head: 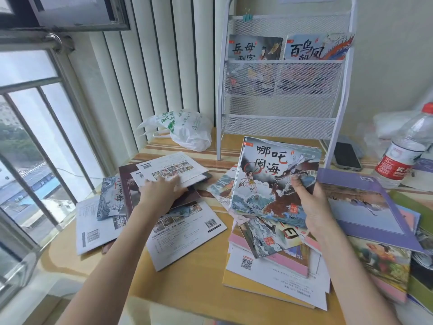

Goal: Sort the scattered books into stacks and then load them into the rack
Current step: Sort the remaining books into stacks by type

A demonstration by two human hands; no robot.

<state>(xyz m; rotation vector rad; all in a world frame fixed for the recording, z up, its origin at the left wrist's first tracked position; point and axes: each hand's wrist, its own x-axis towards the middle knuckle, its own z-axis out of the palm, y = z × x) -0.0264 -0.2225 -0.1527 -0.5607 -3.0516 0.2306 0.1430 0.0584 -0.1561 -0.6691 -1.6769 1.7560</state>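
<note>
1. The right hand (309, 202) grips a small bundle of picture books (274, 177), thumb on the top cover, raised above a loose pile.
2. The left hand (159, 191) rests on a white-backed book (173, 170) at the left, fingers lightly bent over its edge.
3. More books lie scattered across the table (199, 285).
4. The white mesh rack (283, 90) stands at the back, two books in its upper pocket.

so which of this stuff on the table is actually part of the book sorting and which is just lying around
Part of the job:
- dragon-cover book gripped by right hand
- scattered books under left hand
- white mesh rack, two books in it

Just lying about:
- plastic bag
- phone
- water bottle
</note>
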